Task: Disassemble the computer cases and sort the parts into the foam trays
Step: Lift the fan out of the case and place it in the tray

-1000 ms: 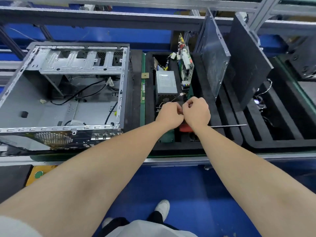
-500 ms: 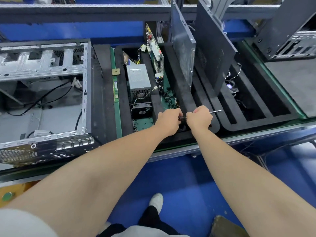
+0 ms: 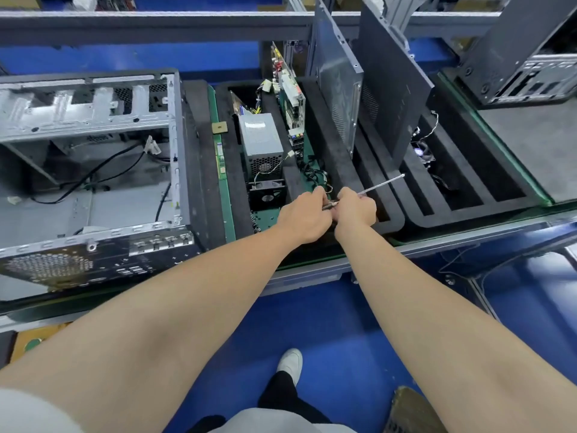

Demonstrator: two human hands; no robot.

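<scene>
Both hands meet over the near end of the black foam tray (image 3: pixel 342 170). The left hand (image 3: pixel 301 215) and the right hand (image 3: pixel 356 210) each have fingers curled round a screwdriver (image 3: pixel 382 183), its thin metal shaft sticking out to the right past the right hand (the handle is mostly hidden between the two fists). In the tray lie a grey power supply (image 3: pixel 260 140) and a fan (image 3: pixel 267 194); a circuit board (image 3: pixel 290 98) and a side panel (image 3: pixel 338 79) stand upright in it. The open computer case (image 3: pixel 93 120) sits to the tray's left
</scene>
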